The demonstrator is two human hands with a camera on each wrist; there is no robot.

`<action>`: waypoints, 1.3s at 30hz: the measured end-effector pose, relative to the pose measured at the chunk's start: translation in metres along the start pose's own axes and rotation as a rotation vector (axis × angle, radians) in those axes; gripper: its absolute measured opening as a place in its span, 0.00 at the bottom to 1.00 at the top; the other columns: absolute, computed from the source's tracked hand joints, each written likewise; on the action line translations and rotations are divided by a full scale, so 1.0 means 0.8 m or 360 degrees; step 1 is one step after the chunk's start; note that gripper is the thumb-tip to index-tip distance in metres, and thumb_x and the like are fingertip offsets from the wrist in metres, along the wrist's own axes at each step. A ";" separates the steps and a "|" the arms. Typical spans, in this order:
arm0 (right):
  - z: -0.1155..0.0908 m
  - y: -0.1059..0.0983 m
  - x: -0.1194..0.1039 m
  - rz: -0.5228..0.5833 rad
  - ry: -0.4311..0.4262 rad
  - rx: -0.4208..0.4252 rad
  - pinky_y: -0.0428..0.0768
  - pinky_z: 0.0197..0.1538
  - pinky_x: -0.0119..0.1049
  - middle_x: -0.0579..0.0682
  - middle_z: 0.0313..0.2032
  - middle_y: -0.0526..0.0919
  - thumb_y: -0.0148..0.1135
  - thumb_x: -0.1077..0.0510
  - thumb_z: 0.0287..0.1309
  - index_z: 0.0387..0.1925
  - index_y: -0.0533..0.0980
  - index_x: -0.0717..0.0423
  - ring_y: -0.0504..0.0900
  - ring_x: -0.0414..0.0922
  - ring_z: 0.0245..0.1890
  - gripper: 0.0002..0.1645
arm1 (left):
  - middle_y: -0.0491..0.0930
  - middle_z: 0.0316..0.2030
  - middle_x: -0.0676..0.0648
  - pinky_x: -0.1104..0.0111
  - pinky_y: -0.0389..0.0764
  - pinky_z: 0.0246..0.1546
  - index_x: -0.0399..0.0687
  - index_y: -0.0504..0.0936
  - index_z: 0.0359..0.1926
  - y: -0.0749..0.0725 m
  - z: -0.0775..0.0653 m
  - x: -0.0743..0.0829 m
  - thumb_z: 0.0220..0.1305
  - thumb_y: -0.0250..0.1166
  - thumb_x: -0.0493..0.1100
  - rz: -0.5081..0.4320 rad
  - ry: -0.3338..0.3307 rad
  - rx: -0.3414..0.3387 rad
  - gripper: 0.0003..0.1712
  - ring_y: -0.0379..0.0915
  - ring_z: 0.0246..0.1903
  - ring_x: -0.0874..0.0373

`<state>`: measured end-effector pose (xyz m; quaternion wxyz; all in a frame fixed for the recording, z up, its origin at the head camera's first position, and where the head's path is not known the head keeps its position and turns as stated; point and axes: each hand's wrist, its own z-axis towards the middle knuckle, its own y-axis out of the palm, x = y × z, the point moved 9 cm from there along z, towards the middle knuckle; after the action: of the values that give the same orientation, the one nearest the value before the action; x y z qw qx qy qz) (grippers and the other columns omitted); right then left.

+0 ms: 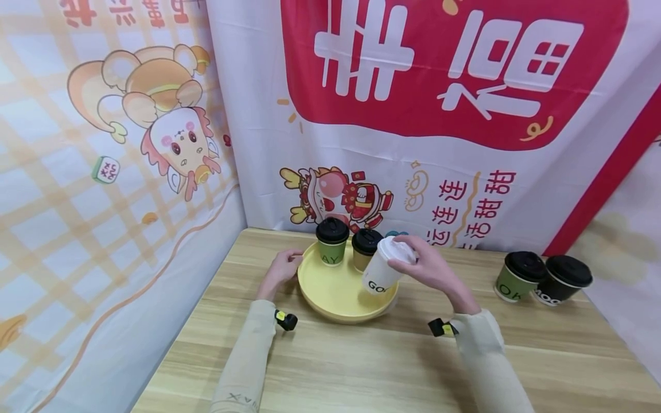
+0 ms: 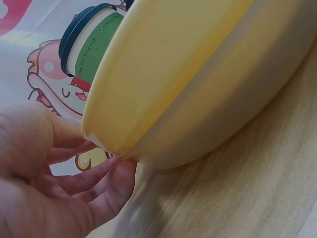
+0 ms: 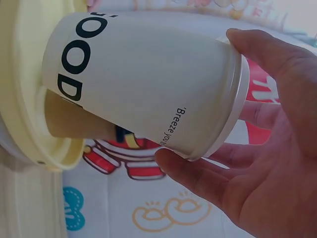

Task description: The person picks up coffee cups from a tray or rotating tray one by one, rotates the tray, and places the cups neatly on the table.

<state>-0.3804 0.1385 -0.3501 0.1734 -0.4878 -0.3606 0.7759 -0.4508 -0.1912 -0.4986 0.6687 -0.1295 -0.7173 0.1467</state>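
Observation:
My right hand (image 1: pixel 431 265) grips a white paper cup (image 1: pixel 381 269) around its lidded end. The cup tilts over the right side of a round yellow tray (image 1: pixel 330 295); whether its base touches the tray cannot be told. Black "GOOD" lettering shows on the cup (image 3: pixel 143 79) in the right wrist view. At the tray's left edge my left hand (image 1: pixel 283 269) holds the rim, thumb and fingertips against it in the left wrist view. Inside the tray stand a green cup (image 1: pixel 331 252) with a black lid and a brown cup (image 1: pixel 360 261) with a black lid, partly hidden by the white one.
On the table's right side stand a second green cup (image 1: pixel 511 287) and a black cup (image 1: pixel 555 292), both black-lidded and close together. A printed cloth (image 1: pixel 258 143) hangs behind the wooden table (image 1: pixel 351 367), and another (image 1: pixel 119 229) hangs along its left side.

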 end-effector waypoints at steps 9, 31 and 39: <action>-0.012 -0.040 0.018 0.0040 0.0073 0.0082 0.79 0.43 0.48 0.54 0.57 0.72 0.63 0.36 0.50 0.60 0.67 0.47 0.74 0.56 0.52 0.39 | 0.78 0.49 0.39 0.65 0.81 0.30 0.44 0.73 0.58 0.000 0.000 0.002 0.68 0.53 0.43 -0.0039 0.0015 -0.0002 0.20 0.77 0.37 0.52; -0.046 -0.089 0.087 -0.0027 0.0274 0.0127 0.76 0.45 0.52 0.59 0.58 0.69 0.58 0.36 0.55 0.63 0.63 0.52 0.70 0.60 0.55 0.40 | 0.77 0.49 0.37 0.67 0.80 0.29 0.44 0.73 0.58 -0.002 -0.004 0.005 0.68 0.53 0.44 -0.0002 0.0014 0.0005 0.19 0.77 0.39 0.50; -0.060 -0.106 0.127 -0.0135 0.0397 0.0121 0.74 0.45 0.52 0.59 0.58 0.70 0.56 0.33 0.54 0.60 0.66 0.51 0.70 0.58 0.54 0.39 | 0.78 0.47 0.37 0.67 0.80 0.27 0.43 0.73 0.58 0.000 -0.006 0.006 0.68 0.52 0.43 -0.0020 0.0035 -0.0004 0.20 0.77 0.35 0.51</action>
<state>-0.3925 0.2778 -0.3654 0.2678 -0.5579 -0.3268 0.7143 -0.4465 -0.1894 -0.4939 0.6774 -0.1273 -0.7108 0.1402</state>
